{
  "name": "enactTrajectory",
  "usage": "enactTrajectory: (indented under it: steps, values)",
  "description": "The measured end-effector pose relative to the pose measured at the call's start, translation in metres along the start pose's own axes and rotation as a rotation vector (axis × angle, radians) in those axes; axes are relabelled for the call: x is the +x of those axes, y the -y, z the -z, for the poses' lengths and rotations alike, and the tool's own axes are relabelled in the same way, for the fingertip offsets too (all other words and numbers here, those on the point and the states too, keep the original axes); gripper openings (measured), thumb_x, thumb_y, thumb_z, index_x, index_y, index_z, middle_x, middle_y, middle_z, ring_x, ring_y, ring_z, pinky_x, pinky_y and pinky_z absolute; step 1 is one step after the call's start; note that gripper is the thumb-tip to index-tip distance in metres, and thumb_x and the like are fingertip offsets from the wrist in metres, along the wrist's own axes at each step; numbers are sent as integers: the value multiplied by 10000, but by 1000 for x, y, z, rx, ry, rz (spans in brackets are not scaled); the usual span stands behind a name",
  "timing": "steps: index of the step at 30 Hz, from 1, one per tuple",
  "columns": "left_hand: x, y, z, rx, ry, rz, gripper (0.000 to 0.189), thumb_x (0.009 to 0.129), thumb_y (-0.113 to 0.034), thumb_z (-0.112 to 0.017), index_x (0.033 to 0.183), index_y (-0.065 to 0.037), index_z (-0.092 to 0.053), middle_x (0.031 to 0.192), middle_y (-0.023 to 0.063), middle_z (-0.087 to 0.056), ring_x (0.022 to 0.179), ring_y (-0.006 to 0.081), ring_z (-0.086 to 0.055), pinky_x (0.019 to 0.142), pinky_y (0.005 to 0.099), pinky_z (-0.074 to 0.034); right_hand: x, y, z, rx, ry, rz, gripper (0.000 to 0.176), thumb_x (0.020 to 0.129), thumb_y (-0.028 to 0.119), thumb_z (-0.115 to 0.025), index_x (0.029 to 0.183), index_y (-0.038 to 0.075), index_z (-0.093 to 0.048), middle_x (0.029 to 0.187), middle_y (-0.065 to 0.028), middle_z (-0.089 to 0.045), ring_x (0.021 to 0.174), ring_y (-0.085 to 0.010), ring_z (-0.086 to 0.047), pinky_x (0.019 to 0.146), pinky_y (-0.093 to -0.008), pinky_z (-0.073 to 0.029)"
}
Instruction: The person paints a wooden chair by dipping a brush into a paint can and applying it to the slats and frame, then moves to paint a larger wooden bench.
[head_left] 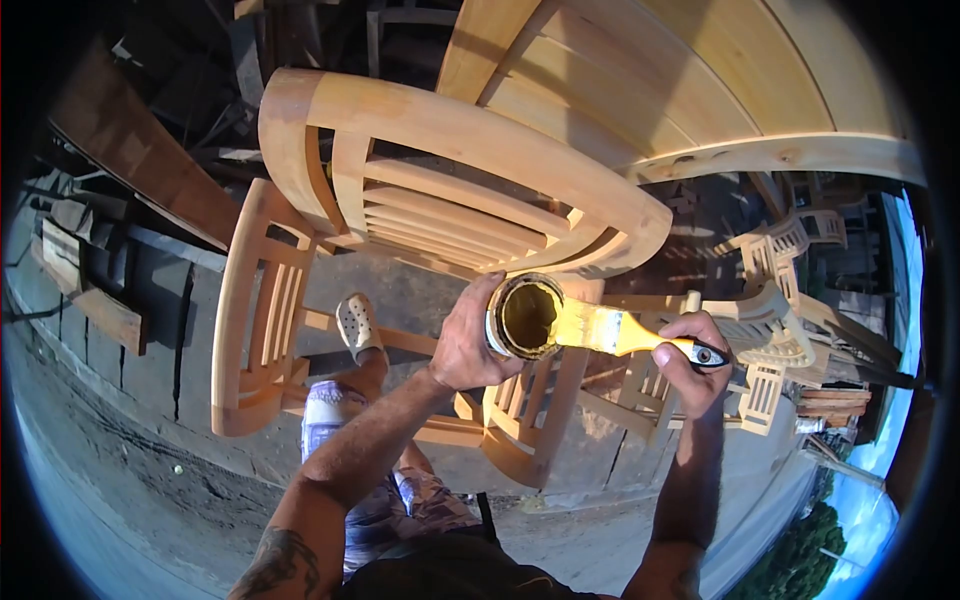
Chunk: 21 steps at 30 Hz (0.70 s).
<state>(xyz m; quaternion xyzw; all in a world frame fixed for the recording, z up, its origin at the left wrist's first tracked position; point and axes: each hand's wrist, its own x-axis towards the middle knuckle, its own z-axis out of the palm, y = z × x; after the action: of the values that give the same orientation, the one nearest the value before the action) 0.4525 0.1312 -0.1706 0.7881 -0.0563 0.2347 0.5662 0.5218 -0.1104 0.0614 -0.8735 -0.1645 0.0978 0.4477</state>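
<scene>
Two things clamped: L fingers [484, 294] on can [496, 318], R fingers [684, 378] round brush handle [646, 340], bristles [582, 324] prob. touching rim [557, 300].

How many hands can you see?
2. The left hand is wrapped around the side of an open tin. The right hand holds the handle of a paintbrush. I can't see any more, though the dark background could hide some.

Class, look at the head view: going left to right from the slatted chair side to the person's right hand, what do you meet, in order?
Slatted chair side → pale clog → left hand → can → brush bristles → right hand.
</scene>
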Motion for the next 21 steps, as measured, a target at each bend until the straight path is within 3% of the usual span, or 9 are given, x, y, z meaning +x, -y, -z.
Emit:
enactTrajectory:
  steps: [2, 4, 6, 10, 12, 13, 15, 17, 21]
  values:
    - [-1, -1, -2, -47, 10, 28, 1063, 670, -275, -973, 1509, 59, -411, 1435, 282, -589, 1320, 441, -614, 1139, 493, -501, 0, 8, -14, 29, 111, 41, 191, 899, 61, -797, 1036, -3, -680, 956, -90, -706, 813, -137, -661, 732, -287, -521]
    - [-3, 3, -5, -36, 12, 29, 1099, 660, -295, -987, 1517, 57, -396, 1466, 305, -550, 1356, 465, -580, 1157, 508, -483, 8, 6, -18, -218, 236, 305, 215, 853, 41, -832, 1035, 32, -719, 993, -110, -711, 851, -219, -703, 771, -326, -557]
    - [-1, 1, -2, -30, 12, 27, 1076, 672, -296, -982, 1508, 64, -408, 1455, 321, -552, 1357, 487, -572, 1162, 525, -476, 7, 11, -19, -286, 329, 309, 237, 806, 50, -855, 1021, 76, -758, 1004, -107, -711, 885, -275, -713, 794, -359, -573]
    - [-2, 1, -1, -34, 5, -1, 1042, 694, -304, -973, 1496, 71, -424, 1449, 329, -552, 1356, 499, -568, 1169, 538, -472, -2, 13, -1, -280, 423, 166, 219, 804, -8, -814, 1009, 43, -756, 915, -115, -754, 883, -253, -765, 777, -335, -584]
    - [-4, 3, -2, -47, -3, 1, 1047, 699, -296, -965, 1511, 60, -408, 1454, 316, -554, 1359, 492, -567, 1165, 532, -479, -12, 10, 10, -5, 401, -197, 188, 821, -47, -766, 1000, 7, -739, 884, -140, -768, 827, -233, -780, 760, -327, -599]
    - [-4, 3, -1, -41, -8, 2, 1042, 702, -281, -956, 1516, 57, -400, 1456, 311, -554, 1362, 486, -567, 1165, 530, -481, -17, 6, 9, 124, 324, -199, 133, 862, 23, -749, 987, -13, -724, 852, -139, -749, 745, -212, -757, 738, -333, -605]
    - [-4, 3, 2, -34, -14, 7, 1033, 704, -258, -941, 1522, 53, -392, 1458, 305, -555, 1366, 477, -567, 1165, 527, -482, -16, -13, 17, 170, 279, -59, 142, 877, 95, -750, 966, -8, -708, 829, -132, -732, 720, -213, -744, 715, -325, -594]
    - [-4, 2, 3, -39, -16, 19, 1024, 704, -241, -931, 1523, 51, -390, 1459, 303, -553, 1370, 471, -566, 1166, 526, -483, -21, -47, 22, 301, 151, 31, 244, 916, 227, -741, 971, 3, -662, 771, -97, -667, 650, -188, -676, 644, -311, -558]
    - [-6, 1, -1, -89, -22, 51, 1014, 708, -244, -925, 1521, 41, -391, 1456, 301, -555, 1366, 472, -567, 1166, 524, -484, 2, -52, -9, 575, -141, 35, 296, 970, 269, -710, 1083, 14, -608, 765, -75, -605, 604, -154, -552, 596, -315, -514]
